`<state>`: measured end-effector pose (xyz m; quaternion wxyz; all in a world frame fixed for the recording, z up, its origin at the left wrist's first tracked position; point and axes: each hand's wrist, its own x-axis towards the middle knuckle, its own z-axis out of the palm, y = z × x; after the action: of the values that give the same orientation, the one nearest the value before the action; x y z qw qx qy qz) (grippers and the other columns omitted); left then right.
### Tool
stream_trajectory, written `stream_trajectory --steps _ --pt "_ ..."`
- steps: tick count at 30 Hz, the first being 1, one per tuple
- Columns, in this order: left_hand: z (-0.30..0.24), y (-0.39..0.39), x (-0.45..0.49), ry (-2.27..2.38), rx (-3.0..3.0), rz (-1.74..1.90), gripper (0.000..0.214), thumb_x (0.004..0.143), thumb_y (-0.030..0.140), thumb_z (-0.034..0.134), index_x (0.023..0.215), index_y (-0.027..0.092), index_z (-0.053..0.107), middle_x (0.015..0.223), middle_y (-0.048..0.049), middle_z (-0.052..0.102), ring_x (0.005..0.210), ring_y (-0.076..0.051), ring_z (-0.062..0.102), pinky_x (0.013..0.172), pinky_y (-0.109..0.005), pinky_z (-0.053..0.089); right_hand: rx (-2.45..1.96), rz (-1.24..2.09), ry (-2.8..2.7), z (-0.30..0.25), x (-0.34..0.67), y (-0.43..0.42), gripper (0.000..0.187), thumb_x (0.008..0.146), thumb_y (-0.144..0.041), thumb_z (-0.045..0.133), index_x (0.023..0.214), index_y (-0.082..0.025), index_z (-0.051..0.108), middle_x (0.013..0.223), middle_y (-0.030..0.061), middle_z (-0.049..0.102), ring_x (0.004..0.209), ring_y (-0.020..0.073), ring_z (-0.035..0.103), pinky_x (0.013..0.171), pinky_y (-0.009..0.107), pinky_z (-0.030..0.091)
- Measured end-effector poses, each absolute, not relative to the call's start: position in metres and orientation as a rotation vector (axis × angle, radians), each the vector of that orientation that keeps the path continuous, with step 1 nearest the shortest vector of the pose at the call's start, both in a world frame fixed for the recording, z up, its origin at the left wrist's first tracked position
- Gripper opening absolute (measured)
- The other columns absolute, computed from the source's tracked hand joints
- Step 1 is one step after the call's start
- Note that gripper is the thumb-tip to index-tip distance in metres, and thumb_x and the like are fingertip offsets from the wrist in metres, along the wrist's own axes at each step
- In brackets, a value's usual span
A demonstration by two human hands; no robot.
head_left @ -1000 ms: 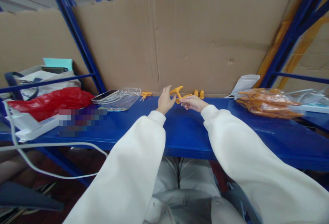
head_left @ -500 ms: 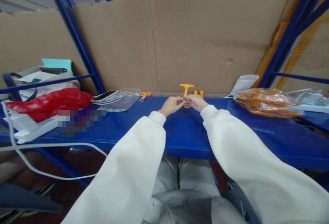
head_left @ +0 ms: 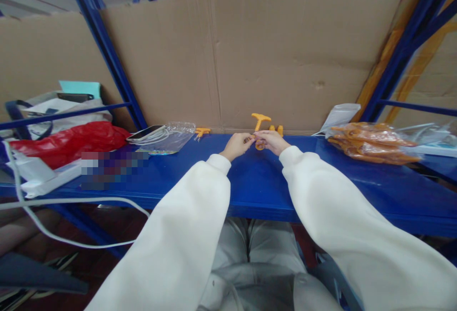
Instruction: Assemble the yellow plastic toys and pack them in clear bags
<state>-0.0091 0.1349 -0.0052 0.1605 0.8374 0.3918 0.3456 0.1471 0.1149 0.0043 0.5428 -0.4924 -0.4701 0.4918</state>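
Over the far side of the blue shelf, my left hand (head_left: 237, 146) and my right hand (head_left: 273, 141) meet at the fingertips. A yellow-orange T-shaped plastic piece (head_left: 261, 117) rises above the right fingers, its lower end showing just beneath them. My right hand is closed around its middle, which is hidden. The left thumb and fingers are pinched beside it, and anything between them is too small to make out. Two short yellow-orange pieces (head_left: 280, 130) stand just behind my right hand. Farther left lies a small yellow-orange part (head_left: 203, 131) with thin spiral bits beside it.
A bag of orange parts (head_left: 371, 144) lies on the right of the blue shelf (head_left: 264, 187). To the left are a clear plastic bag (head_left: 174, 137), a phone (head_left: 146, 134) with white cable, a red bag (head_left: 82, 142) and a white power strip (head_left: 53, 177). Cardboard (head_left: 285, 54) stands behind.
The T-shaped piece has tilted slightly and its top has shifted a little up and right. Both hands stay together in nearly the same place, with small finger movements.
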Motion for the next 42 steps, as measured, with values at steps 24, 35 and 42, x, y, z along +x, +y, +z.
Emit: stream_trajectory --steps 24,35,42 --pt "0.018 0.176 -0.088 2.198 2.005 0.834 0.025 0.097 0.025 0.055 0.109 0.018 0.076 0.096 -0.0114 0.080 0.090 -0.022 0.077 0.083 -0.027 0.055 -1.293 0.992 -1.309 -0.004 0.154 0.120 0.012 0.089 -0.019 0.067 0.078 -0.015 0.068 0.082 0.0089 0.074 0.057 0.0089 0.061 0.054 0.020 0.050" --pt "0.003 0.182 -0.129 2.312 1.894 0.740 0.027 0.096 0.026 0.054 0.106 0.016 0.077 0.088 -0.0109 0.080 0.080 -0.022 0.078 0.075 -0.026 0.059 -1.327 0.983 -1.329 -0.005 0.153 0.124 0.015 0.086 -0.013 0.066 0.071 -0.016 0.065 0.068 0.0056 0.069 0.053 0.0084 0.057 0.048 0.017 0.044" --pt "0.004 0.190 -0.124 2.272 1.910 0.713 0.027 0.096 0.027 0.054 0.104 0.016 0.077 0.084 -0.0095 0.080 0.075 -0.020 0.076 0.068 -0.023 0.057 -1.339 0.964 -1.351 -0.006 0.154 0.123 0.019 0.087 -0.014 0.065 0.068 -0.016 0.065 0.071 0.0061 0.071 0.053 0.0076 0.058 0.048 0.017 0.044"
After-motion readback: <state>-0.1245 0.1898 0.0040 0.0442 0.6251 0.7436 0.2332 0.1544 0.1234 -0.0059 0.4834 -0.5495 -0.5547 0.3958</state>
